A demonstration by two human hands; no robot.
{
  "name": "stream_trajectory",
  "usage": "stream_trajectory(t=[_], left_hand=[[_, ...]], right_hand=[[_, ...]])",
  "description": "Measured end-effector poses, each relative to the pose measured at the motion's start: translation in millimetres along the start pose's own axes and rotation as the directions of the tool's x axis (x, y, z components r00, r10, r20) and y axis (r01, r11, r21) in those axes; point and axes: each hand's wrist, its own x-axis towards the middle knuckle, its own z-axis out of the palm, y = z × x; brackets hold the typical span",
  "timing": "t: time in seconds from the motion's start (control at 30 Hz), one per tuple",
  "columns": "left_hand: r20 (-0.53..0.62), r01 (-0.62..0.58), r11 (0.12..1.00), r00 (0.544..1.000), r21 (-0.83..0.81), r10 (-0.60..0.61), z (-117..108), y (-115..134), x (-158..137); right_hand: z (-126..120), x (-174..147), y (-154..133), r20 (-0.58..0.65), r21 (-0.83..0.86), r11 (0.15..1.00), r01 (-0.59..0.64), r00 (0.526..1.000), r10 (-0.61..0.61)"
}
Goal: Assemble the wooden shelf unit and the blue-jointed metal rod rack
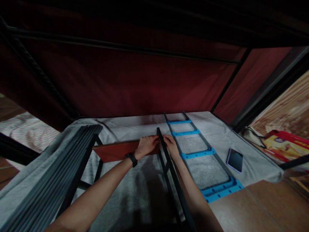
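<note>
A black metal frame [177, 185] stands on the grey cloth, running from near my body to its far upright end. A reddish-brown board [116, 151] meets its inner side and spans to a second black frame [83, 167] on the left. My left hand [146, 145], with a black watch on the wrist, is closed at the joint of board and frame; its fingertips pinch there and what they hold is hidden. On the frame's outer side, my right hand [171, 145] is closed with its fingers curled against the frame's far end.
Several grey tubes [50, 170] lie along the left frame. To the right lies a rack of dark tubes with blue crosspieces [198, 153]. Beside it rests a phone [235, 160]. A red and yellow box [286, 145] sits further right. Dark red fabric panels [145, 83] and dark bars surround the surface.
</note>
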Motion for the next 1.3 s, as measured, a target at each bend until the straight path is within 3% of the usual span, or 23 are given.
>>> stream_trajectory(t=[0.2,0.37,0.57,0.93,1.3], left_hand=[[0.012,0.016,1.0,1.0,0.0,-0.016,-2.3,2.5,-0.7],[0.008,0.006,1.0,1.0,-0.004,-0.006,-1.4,1.7,-0.1],[0.007,0.013,1.0,1.0,-0.007,-0.013,-0.4,1.2,0.1],[0.011,0.02,1.0,1.0,0.005,-0.02,-1.6,2.8,-0.4],[-0.06,-0.089,0.996,0.994,0.015,0.09,6.7,-3.7,-2.1]], right_hand=[[-1.9,0.0,-2.2,0.003,-0.034,0.999,-0.018,1.0,0.018],[-1.5,-0.9,-1.6,0.004,0.035,0.999,-0.012,1.0,0.012],[-3.0,-2.0,-3.9,-0.004,-0.11,0.994,-0.014,1.0,0.014],[-3.7,-4.5,-6.7,0.023,-0.061,0.998,-0.024,0.999,0.025],[-4.1,2.3,-1.9,0.036,-0.089,0.996,0.012,0.999,-0.008]])
